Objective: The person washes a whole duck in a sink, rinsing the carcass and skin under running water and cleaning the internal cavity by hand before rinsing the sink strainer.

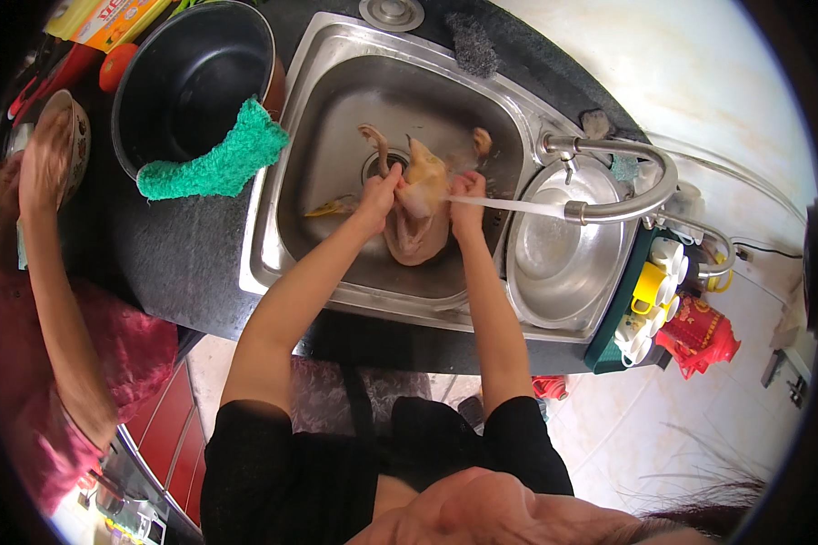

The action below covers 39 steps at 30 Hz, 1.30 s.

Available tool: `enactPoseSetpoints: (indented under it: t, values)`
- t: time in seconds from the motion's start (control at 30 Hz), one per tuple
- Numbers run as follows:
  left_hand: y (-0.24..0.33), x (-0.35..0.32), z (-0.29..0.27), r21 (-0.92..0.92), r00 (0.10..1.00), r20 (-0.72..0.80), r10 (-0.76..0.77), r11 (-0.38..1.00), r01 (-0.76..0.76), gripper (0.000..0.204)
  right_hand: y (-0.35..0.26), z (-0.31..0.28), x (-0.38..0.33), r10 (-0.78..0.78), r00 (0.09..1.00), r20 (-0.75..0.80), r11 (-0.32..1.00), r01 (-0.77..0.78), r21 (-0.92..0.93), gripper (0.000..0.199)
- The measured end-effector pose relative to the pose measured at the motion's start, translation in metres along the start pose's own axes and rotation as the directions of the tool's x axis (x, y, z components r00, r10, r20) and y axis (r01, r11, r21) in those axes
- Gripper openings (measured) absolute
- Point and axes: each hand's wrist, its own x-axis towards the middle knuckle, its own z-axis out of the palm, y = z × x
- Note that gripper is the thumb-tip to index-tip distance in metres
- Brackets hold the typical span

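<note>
A plucked whole bird (416, 234), pale and wet, lies in the steel sink basin (327, 100). My left hand (380, 195) is closed on its left side, next to the neck-like strip that reaches toward the drain. On the bird's other side my right hand (466, 202) grips its edge; the fingertips are partly hidden. Water (509, 205) streams from the curved tap (600, 213) onto the bird between my hands. A yellowish piece (330, 207) rests on the basin floor to the left, and a small brownish piece (482, 141) sits at the far right.
Left of the sink stands a black pot (191, 82) with a green cloth (218, 163) over its rim. A metal bowl (568, 245) sits right of the basin, beside cups (650, 289) on a rack. At the left, a co-worker's hand (47, 163) holds a patterned bowl (77, 150).
</note>
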Motion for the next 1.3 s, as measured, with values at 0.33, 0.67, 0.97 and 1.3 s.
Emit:
enactPoseSetpoints:
  t: [0.33, 0.67, 0.97, 1.3]
  values:
    - [0.043, -0.023, 0.016, 0.293, 0.974, -0.019, 0.226, 0.933, -0.210, 0.020, -0.055, 0.033, -0.053, -0.259, 0.881, 0.395, 0.697, 0.453, -0.556, 0.034]
    - [0.041, 0.008, -0.007, 0.232, 0.991, -0.136, -0.015, 0.972, 0.046, 0.053, -0.014, -0.007, -0.001, 0.134, 0.924, 0.357, 0.979, -0.180, 0.099, 0.024]
    - [-0.058, 0.051, 0.033, 0.527, 0.978, -0.211, -0.008, 0.841, 0.120, 0.067, -0.007, 0.013, -0.007, -0.049, 0.996, 0.081, 0.921, 0.076, -0.383, 0.029]
    - [-0.010, 0.078, 0.020, 0.628, 0.994, 0.081, 0.074, 0.770, -0.109, 0.056, -0.025, 0.030, -0.014, -0.142, 0.961, 0.239, 0.786, 0.256, -0.563, 0.029]
